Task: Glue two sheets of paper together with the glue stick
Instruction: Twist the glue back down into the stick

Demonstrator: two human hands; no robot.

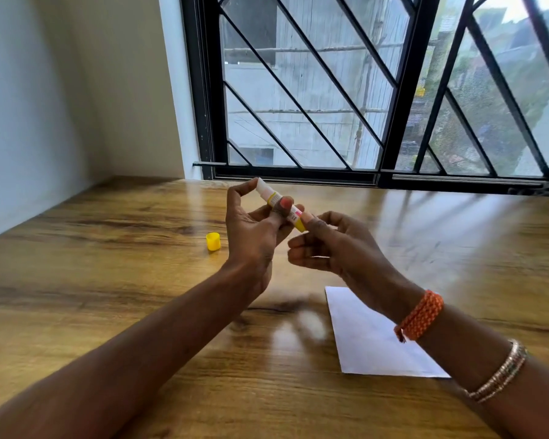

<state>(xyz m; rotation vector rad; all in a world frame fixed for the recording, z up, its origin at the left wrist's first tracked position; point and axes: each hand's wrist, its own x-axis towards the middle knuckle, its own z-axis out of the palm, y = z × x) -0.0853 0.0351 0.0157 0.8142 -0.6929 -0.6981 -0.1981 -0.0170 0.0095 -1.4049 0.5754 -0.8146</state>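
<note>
The glue stick was up in the air above the wooden table, tilted, with its white uncapped end pointing up and away toward the window and its yellow base lower, nearer the person. The left hand gripped the barrel, thumb pressed across the label and the forefinger arched up to the white tip. The right hand pinched the yellow base between thumb and fingertips, its remaining fingers loosely curled below. Both hands were raised clear of the tabletop, close together, the stick bridging them.

The yellow cap stood by itself on the table, to the left of the left hand and apart from it. White paper lay flat on the table nearer the person, partly under the right forearm; whether it was one sheet or two stacked I could not tell. An orange braided band wrapped the right wrist, and a metal bangle sat further up that arm. Black diagonal bars crossed the window behind
</note>
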